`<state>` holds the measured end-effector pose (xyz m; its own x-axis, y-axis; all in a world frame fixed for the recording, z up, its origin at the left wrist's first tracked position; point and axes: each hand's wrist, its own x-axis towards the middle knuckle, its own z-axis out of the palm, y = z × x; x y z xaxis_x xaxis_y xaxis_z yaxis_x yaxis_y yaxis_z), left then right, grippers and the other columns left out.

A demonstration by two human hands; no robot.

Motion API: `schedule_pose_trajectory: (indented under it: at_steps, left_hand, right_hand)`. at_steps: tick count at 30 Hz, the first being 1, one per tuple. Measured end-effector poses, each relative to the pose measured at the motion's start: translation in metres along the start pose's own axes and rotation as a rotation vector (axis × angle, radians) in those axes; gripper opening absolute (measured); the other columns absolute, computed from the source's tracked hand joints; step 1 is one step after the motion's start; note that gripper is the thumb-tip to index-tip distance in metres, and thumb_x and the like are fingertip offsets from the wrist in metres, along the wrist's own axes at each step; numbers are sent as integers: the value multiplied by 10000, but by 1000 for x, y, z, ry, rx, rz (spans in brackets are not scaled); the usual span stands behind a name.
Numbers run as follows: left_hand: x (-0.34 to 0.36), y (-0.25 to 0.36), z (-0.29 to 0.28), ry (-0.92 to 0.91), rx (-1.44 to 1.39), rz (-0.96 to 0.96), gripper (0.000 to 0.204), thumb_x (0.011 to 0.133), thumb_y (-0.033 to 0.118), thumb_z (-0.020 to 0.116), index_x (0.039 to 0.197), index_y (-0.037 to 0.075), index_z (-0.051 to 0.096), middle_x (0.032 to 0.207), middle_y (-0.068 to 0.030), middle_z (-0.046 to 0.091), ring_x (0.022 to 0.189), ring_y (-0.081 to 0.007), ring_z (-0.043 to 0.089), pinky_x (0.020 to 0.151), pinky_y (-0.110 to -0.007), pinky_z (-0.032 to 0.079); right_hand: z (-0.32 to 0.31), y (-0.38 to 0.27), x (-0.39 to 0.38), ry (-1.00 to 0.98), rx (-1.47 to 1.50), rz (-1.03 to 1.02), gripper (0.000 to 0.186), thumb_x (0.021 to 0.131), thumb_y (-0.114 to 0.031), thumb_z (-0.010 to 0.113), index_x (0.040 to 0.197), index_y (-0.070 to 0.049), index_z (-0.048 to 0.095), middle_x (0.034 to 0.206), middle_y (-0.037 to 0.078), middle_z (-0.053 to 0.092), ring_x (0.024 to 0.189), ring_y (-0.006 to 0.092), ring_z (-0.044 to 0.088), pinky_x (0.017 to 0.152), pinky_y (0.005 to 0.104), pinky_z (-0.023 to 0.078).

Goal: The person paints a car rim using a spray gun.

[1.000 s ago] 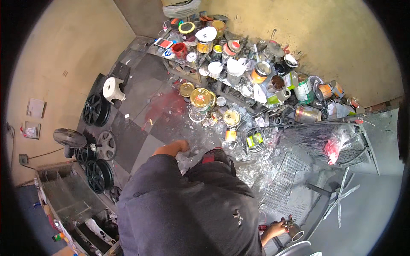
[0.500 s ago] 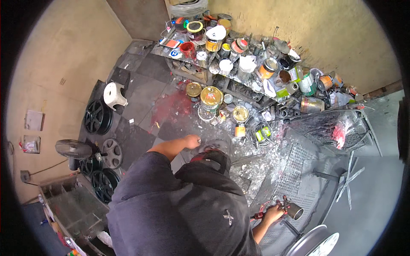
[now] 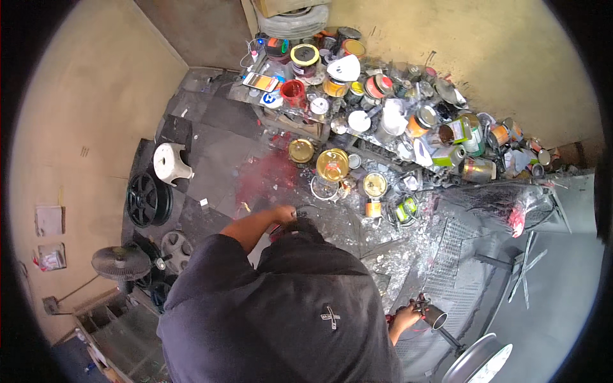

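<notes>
Forward of my dark shirt (image 3: 255, 319), my left hand (image 3: 285, 214) is closed, fingers curled in. Whether anything small is in it I cannot make out. Dark cloth with a bit of red lies just below that hand. My right hand (image 3: 404, 317), low on the right, is wrapped round a spray gun (image 3: 419, 305). The gun's metal cup (image 3: 435, 316) points out to the right. Below and right of the gun, apart from it, a silver wheel rim (image 3: 471, 362) sits on a dark stand (image 3: 452, 341).
A cluttered bench (image 3: 367, 134) with paint cans runs along the far wall. Several cans, including a gold-lidded can (image 3: 332, 165), stand on the stained floor. At left are a white stool (image 3: 171, 162), black wheel (image 3: 145, 199) and fan (image 3: 121, 262). A cross-shaped stand (image 3: 527, 268) is at right.
The view has shifted, so the bench and cans appear lower and farther right. My left hand stays closed. My right hand still grips the spray gun near the wheel rim.
</notes>
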<state>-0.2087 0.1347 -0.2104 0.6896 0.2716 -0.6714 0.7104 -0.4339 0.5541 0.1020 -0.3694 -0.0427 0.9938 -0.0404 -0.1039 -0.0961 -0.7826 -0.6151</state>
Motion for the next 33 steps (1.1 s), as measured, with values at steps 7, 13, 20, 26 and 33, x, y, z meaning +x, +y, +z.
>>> schedule_pose_trajectory:
  at_steps: [7, 13, 20, 26, 33]
  left_hand:
    - [1, -116, -129, 226, -14, -347, 351, 822, 343, 632, 1053, 94, 724, 1050, -179, 712, 970, -334, 689, 831, -448, 524]
    - [69, -115, -157, 137, 297, -138, 405, 837, 397, 626, 863, 8, 733, 929, -265, 695, 871, -377, 697, 755, -466, 533]
    - [141, 127, -92, -373, 85, 293, 453, 862, 432, 659, 1176, 105, 661, 1127, -166, 693, 1042, -304, 645, 914, -423, 491]
    - [131, 291, 9, -925, 204, 639, 474, 947, 343, 641, 1304, 40, 562, 1263, -150, 627, 1165, -243, 577, 1002, -371, 442]
    - [72, 398, 80, -1250, 163, -77, 590, 956, 491, 562, 1347, 51, 575, 1372, -165, 588, 1233, -253, 562, 1047, -390, 415]
  right_hand:
    - [20, -150, -42, -20, 140, 170, 286, 923, -88, 507, 1094, 86, 655, 963, 162, 682, 750, 230, 608, 672, 372, 482]
    - [21, -123, -60, 199, -7, -241, 276, 923, -83, 496, 1050, 97, 662, 940, 163, 627, 668, 202, 513, 586, 374, 445]
    - [-3, -44, -75, 226, 48, 172, 280, 917, -73, 570, 1102, 129, 627, 1146, 280, 645, 1005, 376, 620, 909, 442, 451]
    - [-34, -38, -78, 343, -183, 192, 257, 949, -124, 557, 1093, 73, 639, 1124, 310, 628, 1056, 450, 591, 904, 486, 455]
    - [-102, 2, -69, 433, -27, 292, 356, 986, -230, 545, 1222, 37, 538, 1054, 295, 644, 963, 483, 618, 847, 506, 494]
